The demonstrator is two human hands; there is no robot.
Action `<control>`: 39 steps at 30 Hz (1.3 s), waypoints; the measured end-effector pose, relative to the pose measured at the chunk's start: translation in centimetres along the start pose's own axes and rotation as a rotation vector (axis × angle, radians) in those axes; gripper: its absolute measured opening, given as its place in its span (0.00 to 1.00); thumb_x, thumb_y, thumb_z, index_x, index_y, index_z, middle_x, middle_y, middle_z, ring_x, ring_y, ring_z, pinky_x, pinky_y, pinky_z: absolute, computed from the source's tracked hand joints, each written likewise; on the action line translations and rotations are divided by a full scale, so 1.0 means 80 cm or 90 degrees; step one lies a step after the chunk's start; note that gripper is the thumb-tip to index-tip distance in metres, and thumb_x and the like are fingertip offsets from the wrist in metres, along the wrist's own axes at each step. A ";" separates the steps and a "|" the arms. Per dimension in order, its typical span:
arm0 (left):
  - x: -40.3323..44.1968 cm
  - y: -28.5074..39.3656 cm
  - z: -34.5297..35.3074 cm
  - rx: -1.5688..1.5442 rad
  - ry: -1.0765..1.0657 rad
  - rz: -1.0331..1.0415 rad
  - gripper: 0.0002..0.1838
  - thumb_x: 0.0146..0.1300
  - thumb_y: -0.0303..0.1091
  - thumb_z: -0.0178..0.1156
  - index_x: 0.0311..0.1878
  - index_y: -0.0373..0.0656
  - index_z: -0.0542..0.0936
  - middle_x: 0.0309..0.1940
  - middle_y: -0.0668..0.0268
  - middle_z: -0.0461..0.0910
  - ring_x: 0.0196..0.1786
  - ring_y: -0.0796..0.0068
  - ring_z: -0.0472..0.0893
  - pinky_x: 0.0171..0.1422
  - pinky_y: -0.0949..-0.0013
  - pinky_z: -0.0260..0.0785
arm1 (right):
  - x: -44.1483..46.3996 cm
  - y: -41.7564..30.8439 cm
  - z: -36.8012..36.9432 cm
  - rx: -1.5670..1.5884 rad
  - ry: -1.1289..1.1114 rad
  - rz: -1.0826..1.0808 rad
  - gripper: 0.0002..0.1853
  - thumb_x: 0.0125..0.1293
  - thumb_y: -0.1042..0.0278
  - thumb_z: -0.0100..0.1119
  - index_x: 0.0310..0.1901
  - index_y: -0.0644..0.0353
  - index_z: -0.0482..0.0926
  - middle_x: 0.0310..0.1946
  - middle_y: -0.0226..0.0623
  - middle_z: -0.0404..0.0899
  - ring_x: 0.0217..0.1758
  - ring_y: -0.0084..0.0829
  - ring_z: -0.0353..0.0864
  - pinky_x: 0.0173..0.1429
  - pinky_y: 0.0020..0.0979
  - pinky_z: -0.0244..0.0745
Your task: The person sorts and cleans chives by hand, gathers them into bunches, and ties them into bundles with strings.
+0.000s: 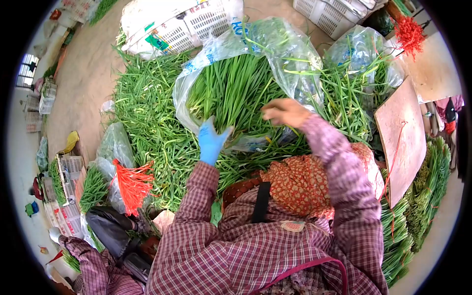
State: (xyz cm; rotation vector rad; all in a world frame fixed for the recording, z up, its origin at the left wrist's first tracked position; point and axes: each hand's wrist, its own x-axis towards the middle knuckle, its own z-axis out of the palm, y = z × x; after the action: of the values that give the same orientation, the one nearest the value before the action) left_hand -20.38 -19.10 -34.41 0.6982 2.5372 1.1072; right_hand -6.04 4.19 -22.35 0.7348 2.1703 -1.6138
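A clear plastic bag (184,98) lies with its mouth wide, full of long green leaves that look like garlic chives (238,83). My left hand (210,140), in a blue glove, is at the bag's near left edge with thumb and fingers spread. It holds nothing that I can see. My bare right hand (287,113) hovers over the near right side of the chives, slightly blurred, its fingers loosely bent and apart with nothing visible in them. Loose green leaves (147,103) are heaped around the bag.
White plastic crates (196,24) stand beyond the heap. Red ties (132,184) hang at the left, more red ties (409,35) at the upper right. A board (403,140) leans at the right beside tied green bundles (432,187). Another person's sleeve (93,265) shows lower left.
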 end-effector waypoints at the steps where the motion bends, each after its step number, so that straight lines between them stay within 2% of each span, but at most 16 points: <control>1: 0.002 -0.004 0.011 0.142 -0.004 0.017 0.43 0.46 0.54 0.72 0.58 0.31 0.70 0.52 0.48 0.76 0.56 0.57 0.76 0.59 0.59 0.69 | 0.025 -0.002 0.028 -0.024 -0.032 0.023 0.21 0.69 0.55 0.51 0.57 0.59 0.76 0.50 0.42 0.81 0.44 0.30 0.82 0.56 0.34 0.75; 5: 0.010 0.004 0.045 0.413 -0.064 -0.058 0.56 0.38 0.60 0.74 0.64 0.31 0.62 0.49 0.49 0.75 0.55 0.57 0.75 0.58 0.60 0.68 | 0.088 0.033 0.105 -0.115 -0.045 0.093 0.18 0.68 0.56 0.53 0.51 0.59 0.80 0.42 0.39 0.84 0.39 0.28 0.82 0.50 0.35 0.78; 9: 0.018 -0.006 0.057 0.380 -0.078 -0.088 0.45 0.42 0.54 0.74 0.58 0.35 0.66 0.47 0.50 0.76 0.52 0.52 0.76 0.56 0.58 0.70 | 0.078 0.055 0.112 -0.154 -0.067 0.062 0.20 0.71 0.58 0.50 0.56 0.64 0.76 0.46 0.43 0.82 0.43 0.32 0.83 0.53 0.36 0.78; 16: 0.041 -0.021 -0.002 0.267 -0.085 -0.091 0.30 0.44 0.46 0.70 0.48 0.37 0.75 0.39 0.52 0.82 0.44 0.56 0.82 0.49 0.59 0.73 | 0.077 0.062 0.121 0.219 -0.097 0.124 0.26 0.71 0.54 0.51 0.61 0.66 0.71 0.50 0.46 0.80 0.44 0.33 0.82 0.52 0.37 0.79; 18: 0.040 -0.017 -0.028 0.167 -0.076 -0.047 0.29 0.44 0.47 0.68 0.46 0.36 0.77 0.36 0.52 0.83 0.42 0.59 0.82 0.49 0.60 0.74 | 0.089 0.053 0.124 0.387 -0.179 0.120 0.41 0.68 0.43 0.52 0.69 0.69 0.55 0.64 0.55 0.64 0.65 0.46 0.69 0.68 0.42 0.67; 19: 0.039 -0.014 -0.031 0.168 -0.075 -0.048 0.29 0.44 0.47 0.68 0.46 0.36 0.77 0.36 0.52 0.83 0.42 0.59 0.82 0.49 0.60 0.74 | 0.092 0.048 0.129 0.386 -0.181 0.120 0.41 0.68 0.43 0.52 0.69 0.69 0.55 0.64 0.55 0.64 0.65 0.46 0.69 0.68 0.42 0.67; 22: 0.032 0.025 -0.039 0.036 -0.182 -0.159 0.26 0.48 0.46 0.66 0.46 0.38 0.78 0.32 0.58 0.82 0.37 0.63 0.82 0.45 0.63 0.76 | 0.102 0.026 0.146 0.469 -0.189 0.088 0.61 0.53 0.29 0.60 0.71 0.69 0.42 0.72 0.59 0.41 0.75 0.50 0.46 0.77 0.50 0.45; 23: 0.022 0.014 -0.019 0.092 -0.094 -0.014 0.26 0.49 0.45 0.66 0.48 0.39 0.77 0.33 0.59 0.81 0.36 0.62 0.82 0.44 0.63 0.76 | 0.105 0.019 0.155 0.468 -0.192 0.085 0.61 0.53 0.29 0.60 0.71 0.69 0.42 0.72 0.59 0.41 0.75 0.50 0.46 0.77 0.50 0.45; 25: 0.000 0.090 -0.021 0.137 -0.214 -0.121 0.28 0.50 0.40 0.67 0.51 0.35 0.73 0.40 0.55 0.79 0.42 0.62 0.81 0.50 0.59 0.75 | 0.122 0.024 0.176 0.588 -0.040 0.075 0.56 0.49 0.33 0.67 0.70 0.65 0.53 0.67 0.57 0.57 0.71 0.49 0.57 0.74 0.52 0.51; 27: -0.020 0.046 0.017 0.108 -0.176 -0.010 0.34 0.51 0.42 0.67 0.58 0.34 0.69 0.44 0.53 0.78 0.47 0.58 0.80 0.54 0.59 0.73 | 0.129 0.042 0.179 0.645 0.032 0.155 0.48 0.46 0.44 0.73 0.64 0.66 0.64 0.62 0.55 0.67 0.66 0.48 0.64 0.72 0.51 0.56; 29: -0.044 0.037 -0.001 0.048 -0.113 0.157 0.40 0.50 0.44 0.69 0.65 0.35 0.66 0.51 0.50 0.77 0.52 0.60 0.79 0.57 0.60 0.73 | 0.132 0.071 0.179 0.681 0.060 0.132 0.46 0.47 0.48 0.72 0.63 0.68 0.65 0.61 0.56 0.68 0.65 0.48 0.67 0.71 0.51 0.57; 32: -0.027 0.049 -0.064 -0.127 -0.193 -0.100 0.30 0.59 0.44 0.63 0.61 0.37 0.72 0.54 0.52 0.77 0.56 0.61 0.78 0.61 0.59 0.71 | 0.132 0.075 0.173 0.608 0.083 0.220 0.63 0.44 0.49 0.73 0.71 0.72 0.41 0.71 0.62 0.47 0.74 0.49 0.50 0.75 0.51 0.46; 33: -0.019 0.028 -0.070 -0.147 -0.103 -0.092 0.30 0.61 0.44 0.61 0.62 0.35 0.71 0.53 0.50 0.77 0.55 0.59 0.79 0.60 0.61 0.71 | 0.115 0.049 0.168 0.570 0.141 0.254 0.65 0.44 0.49 0.73 0.71 0.73 0.36 0.72 0.62 0.42 0.75 0.49 0.47 0.76 0.51 0.44; 36: 0.027 -0.038 -0.060 -0.217 -0.014 -0.123 0.37 0.60 0.55 0.61 0.62 0.32 0.70 0.55 0.46 0.76 0.57 0.56 0.77 0.61 0.59 0.70 | 0.146 0.079 0.180 0.604 0.134 0.224 0.49 0.52 0.55 0.69 0.69 0.71 0.53 0.69 0.59 0.53 0.71 0.48 0.56 0.72 0.53 0.52; 37: 0.041 -0.045 -0.053 -0.195 -0.042 -0.155 0.42 0.58 0.61 0.59 0.62 0.30 0.69 0.56 0.44 0.74 0.58 0.54 0.76 0.63 0.58 0.69 | 0.149 0.085 0.179 0.605 0.135 0.223 0.49 0.52 0.55 0.69 0.69 0.71 0.53 0.69 0.59 0.53 0.71 0.48 0.56 0.72 0.53 0.52; 39: 0.054 -0.045 -0.042 -0.172 -0.071 -0.186 0.48 0.57 0.67 0.57 0.63 0.28 0.67 0.57 0.42 0.73 0.60 0.52 0.75 0.65 0.56 0.67 | 0.151 0.093 0.177 0.636 0.048 0.178 0.65 0.45 0.50 0.72 0.71 0.74 0.36 0.72 0.63 0.42 0.76 0.50 0.45 0.76 0.49 0.44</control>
State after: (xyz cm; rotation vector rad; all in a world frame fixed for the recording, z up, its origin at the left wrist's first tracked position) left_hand -26.64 -20.92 -35.17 0.2987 2.2469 1.2336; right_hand -11.93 -5.24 -39.02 1.2834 1.0905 -2.4810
